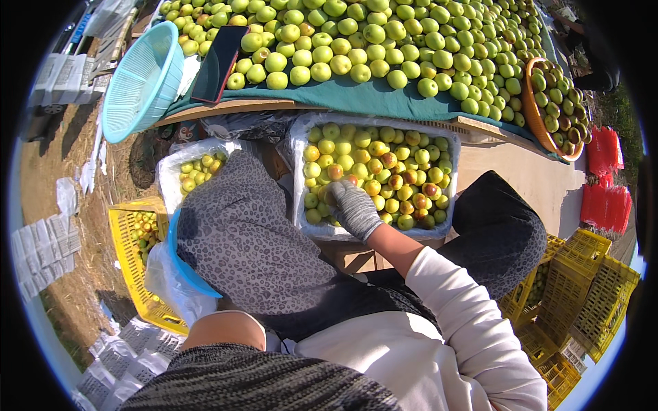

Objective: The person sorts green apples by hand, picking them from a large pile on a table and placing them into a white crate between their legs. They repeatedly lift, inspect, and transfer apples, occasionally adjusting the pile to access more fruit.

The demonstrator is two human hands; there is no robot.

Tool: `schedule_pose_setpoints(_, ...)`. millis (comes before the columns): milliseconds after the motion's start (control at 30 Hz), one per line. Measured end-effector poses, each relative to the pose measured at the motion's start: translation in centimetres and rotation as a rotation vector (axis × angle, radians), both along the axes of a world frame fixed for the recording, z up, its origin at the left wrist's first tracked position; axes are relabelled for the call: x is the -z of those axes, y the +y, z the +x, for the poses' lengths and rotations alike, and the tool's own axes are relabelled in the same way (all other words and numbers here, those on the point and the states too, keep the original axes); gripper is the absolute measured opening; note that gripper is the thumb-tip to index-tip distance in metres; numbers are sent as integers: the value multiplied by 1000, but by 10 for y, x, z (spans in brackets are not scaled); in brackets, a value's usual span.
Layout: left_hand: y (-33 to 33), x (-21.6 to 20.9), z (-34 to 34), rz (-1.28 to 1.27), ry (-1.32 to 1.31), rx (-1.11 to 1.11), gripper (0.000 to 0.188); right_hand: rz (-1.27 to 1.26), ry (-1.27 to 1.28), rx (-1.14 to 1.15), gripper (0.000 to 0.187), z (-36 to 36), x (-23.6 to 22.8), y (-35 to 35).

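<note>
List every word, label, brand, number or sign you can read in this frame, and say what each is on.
No text is clear enough to quote.
Blue strip, upper left: pale marks, too small and blurred to read.
Dark phone: nothing legible on its screen.
Green fruit and gloved right hand: no lettering I can make out.
Red bundles, right: none legible.

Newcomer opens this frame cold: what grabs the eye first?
Probably the huge heap of green fruit on a teal cloth across the top. Next, at centre, the grey-gloved right hand, its fingers down among the green and reddish fruit in a white-lined box. Then the bright edges: a tilted light-blue basket upper left, red bundles at right.
</note>
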State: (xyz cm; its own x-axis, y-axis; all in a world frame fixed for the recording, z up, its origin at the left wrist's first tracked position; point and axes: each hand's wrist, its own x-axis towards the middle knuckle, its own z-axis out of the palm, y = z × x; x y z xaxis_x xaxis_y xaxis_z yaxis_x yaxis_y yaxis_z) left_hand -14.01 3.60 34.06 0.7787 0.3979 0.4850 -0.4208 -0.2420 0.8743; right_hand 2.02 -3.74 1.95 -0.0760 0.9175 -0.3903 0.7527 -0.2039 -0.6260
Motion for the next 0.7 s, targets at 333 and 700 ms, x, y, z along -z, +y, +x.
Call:
schedule_pose_setpoints(333, 4, 1, -15, -66, -11, 16, 13, 208, -200, -107, 30, -37, 30, 21)
schedule_pose_setpoints(700, 7, -5, -31, -189, -90, 67, 14, 306, -141, -36, 32, -7, 14, 14)
